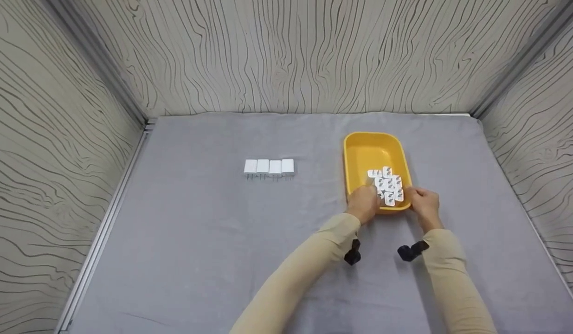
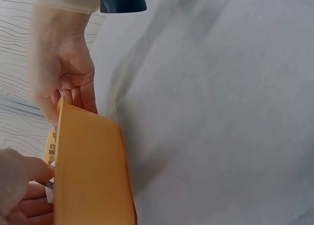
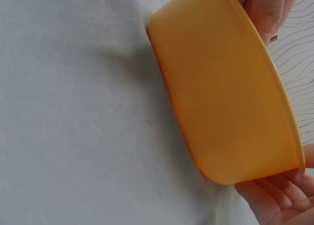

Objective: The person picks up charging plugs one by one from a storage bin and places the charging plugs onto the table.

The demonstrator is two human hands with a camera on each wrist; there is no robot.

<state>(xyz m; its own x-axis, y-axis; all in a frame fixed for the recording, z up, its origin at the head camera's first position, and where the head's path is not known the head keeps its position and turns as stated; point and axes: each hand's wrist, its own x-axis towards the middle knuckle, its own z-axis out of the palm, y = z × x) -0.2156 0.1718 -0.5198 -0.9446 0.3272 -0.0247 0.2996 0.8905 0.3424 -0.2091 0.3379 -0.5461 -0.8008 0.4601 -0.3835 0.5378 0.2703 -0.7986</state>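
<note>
A yellow plastic basin (image 1: 367, 155) stands on the grey cloth at the right of the head view, with several white plug adapters (image 1: 389, 184) heaped in its near end. My left hand (image 1: 364, 204) is at the basin's near left corner. In the left wrist view that hand (image 2: 22, 190) pinches a small white plug adapter (image 2: 49, 193), mostly hidden by the fingers and rim. My right hand (image 1: 424, 202) grips the basin's near right edge; in the right wrist view its fingers (image 3: 267, 198) lie against the outer wall.
A row of several white adapters (image 1: 269, 167) lies left of the basin, prongs facing me. Grey cloth (image 1: 189, 232) covers the table. Wood-patterned panels (image 1: 286, 55) wall in the back and both sides, with metal rails (image 1: 105, 218) along the left edge.
</note>
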